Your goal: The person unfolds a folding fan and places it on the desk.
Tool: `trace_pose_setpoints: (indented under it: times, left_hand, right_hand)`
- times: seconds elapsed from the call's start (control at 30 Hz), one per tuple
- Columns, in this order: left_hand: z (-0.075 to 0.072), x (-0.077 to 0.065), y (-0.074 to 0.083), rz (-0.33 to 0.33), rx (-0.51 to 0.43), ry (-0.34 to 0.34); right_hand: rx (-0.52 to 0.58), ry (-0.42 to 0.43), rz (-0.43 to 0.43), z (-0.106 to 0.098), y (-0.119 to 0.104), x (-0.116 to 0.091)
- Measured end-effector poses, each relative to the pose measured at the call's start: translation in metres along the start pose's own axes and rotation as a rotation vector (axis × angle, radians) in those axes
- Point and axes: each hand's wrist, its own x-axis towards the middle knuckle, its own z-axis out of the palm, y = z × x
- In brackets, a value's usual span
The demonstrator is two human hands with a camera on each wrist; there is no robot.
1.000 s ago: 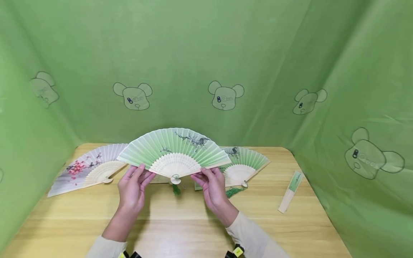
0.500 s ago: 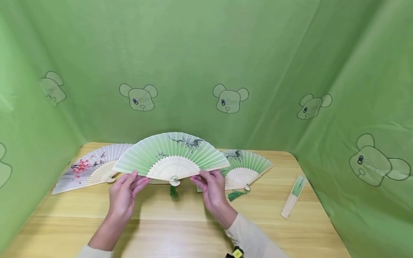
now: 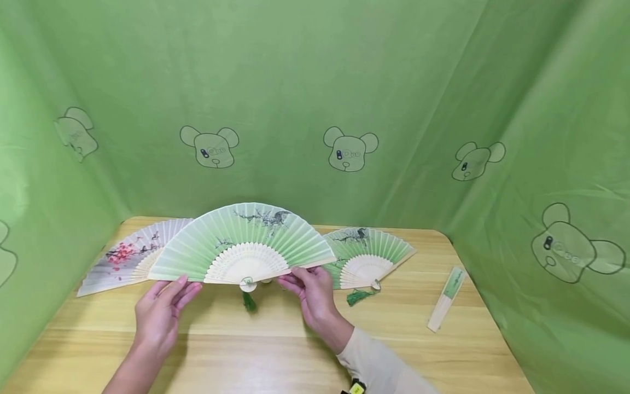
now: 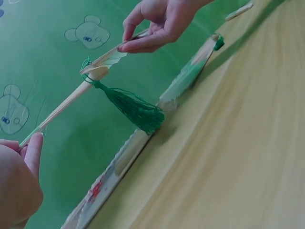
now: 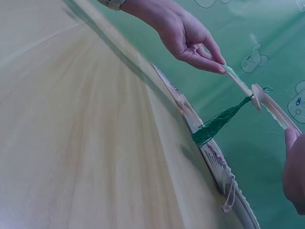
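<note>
Beyond left hand, floral fan. Left hand pinches one end of held fan, spread, raised between it and right hand, which pinches other end. Beyond right hand, green fan. Likely positioning step; next move seems to call for level hold.

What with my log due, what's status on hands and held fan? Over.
Left hand, right hand pinching green fan. Spread above table, tassel hanging. Blossom fan behind, seemingly not blocking.

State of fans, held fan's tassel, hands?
Held green fan: spread, raised off table.
Its tassel: hanging.
Left hand: pinching held fan.
Right hand: pinching held fan.
Blossom fan: spread, on table.
Right-side green fan: spread, on table.
Narrow fan: folded, on table.
Pale-corded fan: on table, seen edge-on.
</note>
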Motion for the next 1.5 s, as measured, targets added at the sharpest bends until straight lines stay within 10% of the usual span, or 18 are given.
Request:
trace_pose_setpoints:
  times: [1.27, 1.5]
  left_hand:
    - [-0.118, -0.038, 0.028, -0.024, -0.333, 0.067]
    - [-0.147, -0.043, 0.034, -0.158, -0.123, 0.152]
  right_hand:
    - [-0.015, -0.039, 0.126, 0.026, 0.031, -0.008]
    - [-0.046, -0.065, 0.142, 0.026, 0.036, -0.010]
